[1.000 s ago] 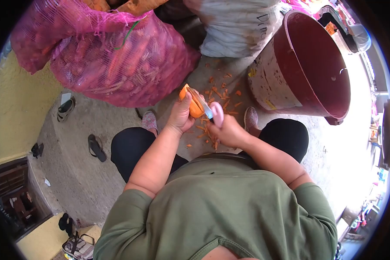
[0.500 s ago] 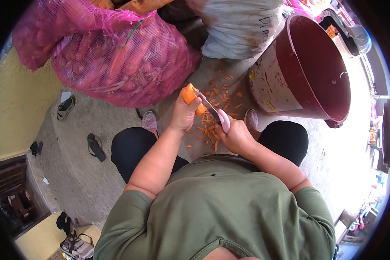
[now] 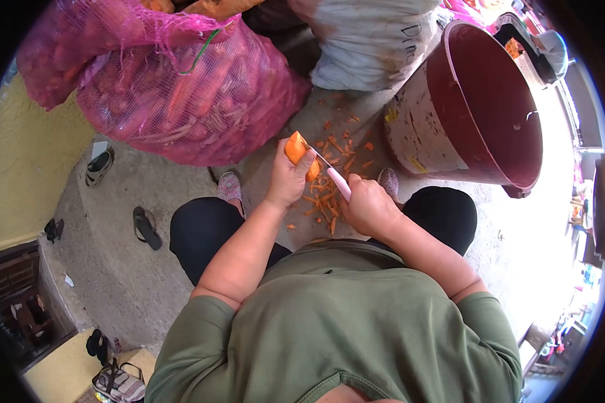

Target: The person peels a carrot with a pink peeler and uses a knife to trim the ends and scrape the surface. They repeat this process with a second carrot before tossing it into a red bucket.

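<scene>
My left hand [image 3: 289,176] is wrapped round a thick orange carrot [image 3: 296,148], its cut top tilted up and its lower end showing past my thumb. In my right hand [image 3: 372,207] is a knife [image 3: 338,181] with a pink handle, held closed in the fingers. The narrow blade points up and left, its tip at the carrot's upper right side, seen nearly edge-on. Below both hands, orange carrot peelings [image 3: 326,201] lie scattered on the concrete floor between my feet.
A pink mesh sack [image 3: 195,101] full of carrots stands ahead on the left. Behind is a white sack [image 3: 366,47]. A large dark red tub [image 3: 427,131] stands tilted at the right. Loose sandals [image 3: 146,228] lie on the floor at left.
My right hand has turned the knife, so its blade now shows edge-on rather than flat. The carrot has tilted slightly in my left hand.
</scene>
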The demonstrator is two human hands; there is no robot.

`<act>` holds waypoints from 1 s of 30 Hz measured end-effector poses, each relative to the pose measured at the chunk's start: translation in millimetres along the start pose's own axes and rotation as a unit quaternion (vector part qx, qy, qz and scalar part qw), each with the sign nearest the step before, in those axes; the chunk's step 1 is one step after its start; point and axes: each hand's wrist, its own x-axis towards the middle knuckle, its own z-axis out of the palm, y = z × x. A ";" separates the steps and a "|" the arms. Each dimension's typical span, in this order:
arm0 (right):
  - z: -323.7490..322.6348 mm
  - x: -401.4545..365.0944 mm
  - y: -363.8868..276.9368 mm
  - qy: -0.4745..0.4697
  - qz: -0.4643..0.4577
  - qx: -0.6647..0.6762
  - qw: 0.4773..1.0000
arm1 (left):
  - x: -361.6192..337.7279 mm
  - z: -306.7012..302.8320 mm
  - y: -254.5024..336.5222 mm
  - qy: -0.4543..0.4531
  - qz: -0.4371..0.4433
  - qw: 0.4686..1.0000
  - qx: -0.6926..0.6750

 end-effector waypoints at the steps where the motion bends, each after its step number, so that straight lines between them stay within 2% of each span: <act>1: 2.7 1.0 1.7 0.007 -0.004 0.009 1.000 | 0.4 -0.3 -1.7 0.004 0.000 1.000 0.009; 3: 13.6 6.8 7.8 0.021 -0.013 0.026 0.999 | 1.5 -1.3 -4.9 0.013 0.000 1.000 0.026; 9: 35.7 19.6 8.4 0.008 0.036 0.019 0.999 | -0.9 4.8 -10.8 0.051 -0.069 0.991 -0.105; 12: 44.5 21.5 9.1 0.022 0.025 0.019 0.999 | -1.1 4.7 -7.0 0.044 -0.104 0.983 -0.146; 15: 55.2 26.7 9.2 0.035 0.021 0.012 0.999 | -4.0 11.1 2.5 0.074 -0.194 0.943 -0.260; 18: 55.8 26.8 8.8 0.035 -0.003 -0.001 0.999 | -4.7 9.4 6.4 0.097 -0.200 0.945 -0.239; 21: 35.2 28.4 5.1 0.032 -0.028 -0.040 0.998 | 4.9 -4.8 -3.4 0.036 -0.088 0.990 -0.104; 24: 22.4 29.5 19.6 0.041 -0.016 -0.076 0.996 | 4.4 -11.5 -0.1 0.009 -0.083 0.997 -0.002; 26: 12.4 26.4 26.1 0.037 -0.024 -0.080 0.996 | 4.6 -15.2 7.8 -0.026 -0.149 0.986 -0.064; 27: 8.3 21.8 24.4 0.031 -0.037 -0.008 0.999 | 3.1 -16.5 11.1 -0.043 -0.183 0.978 -0.093; 29: 2.8 13.9 23.5 0.020 -0.060 0.134 0.989 | -0.5 -16.2 15.4 -0.072 -0.197 0.964 -0.164; 30: 9.1 18.6 27.1 -0.035 -0.009 0.309 0.950 | -1.1 -15.2 17.2 -0.088 -0.204 0.955 -0.199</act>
